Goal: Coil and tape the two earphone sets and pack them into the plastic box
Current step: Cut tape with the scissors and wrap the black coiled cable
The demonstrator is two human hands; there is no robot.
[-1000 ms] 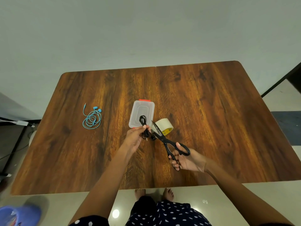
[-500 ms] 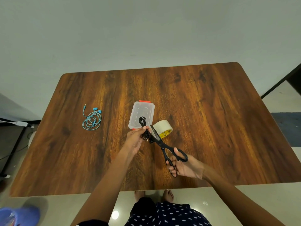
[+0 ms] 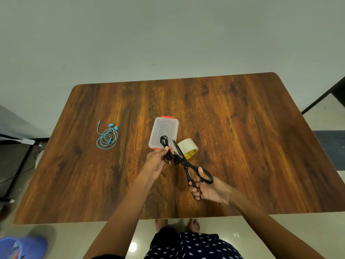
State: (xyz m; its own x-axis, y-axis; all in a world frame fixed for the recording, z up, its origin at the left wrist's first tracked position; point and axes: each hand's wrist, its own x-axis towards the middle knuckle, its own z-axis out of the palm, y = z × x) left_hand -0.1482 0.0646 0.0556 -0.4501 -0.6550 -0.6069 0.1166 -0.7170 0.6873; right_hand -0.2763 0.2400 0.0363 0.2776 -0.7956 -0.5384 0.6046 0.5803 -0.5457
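My left hand (image 3: 155,162) pinches a coiled black earphone set (image 3: 165,146) above the table, just in front of the clear plastic box (image 3: 164,128) with orange clips. Black scissors (image 3: 188,165) sit in the grip of my right hand (image 3: 207,190), their blades pointing up-left to the black coil, right beside a roll of beige tape (image 3: 187,148). A stretch of tape seems to run from the roll to the coil, but it is hard to make out. The blue earphone set (image 3: 107,138) lies loosely coiled at the table's left.
The wooden table (image 3: 242,146) has rounded far corners and ends near my body. A blue object (image 3: 22,246) lies on the floor at lower left. Cables and a black frame (image 3: 16,165) stand left of the table. My bare feet (image 3: 177,224) show below the near edge.
The scissors' blades have moved left, closer to the black coil, and my right hand followed a little. My left hand keeps the coil in about the same place.
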